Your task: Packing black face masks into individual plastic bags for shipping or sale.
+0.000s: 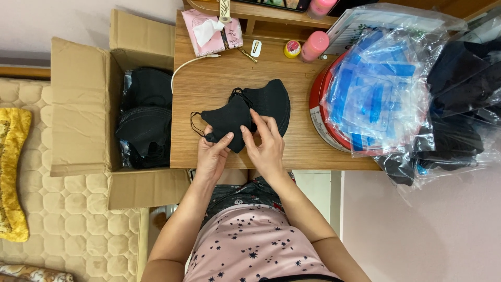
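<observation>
We note matt black cloth in the mask (229, 121); our left hand (211, 156) and right hand (267, 149) pinch it. The table (209, 83) is smooth wood-grain laminate with a low sheen. The box (86, 104) is dull brown corrugated cardboard. The bags (386, 83) are glossy, crinkled clear plastic. The mattress (68, 219) is quilted beige fabric.

I sit at a small wooden surface (219, 83) with a raised shelf (271, 11) along its far edge. Beyond it the wall (62, 21) is pale. To my left lies a bed with a beige quilted mattress (68, 219) and a yellow cloth (11, 177) on it. To my right the floor (417, 230) is pale pink. The light is soft and even.
</observation>
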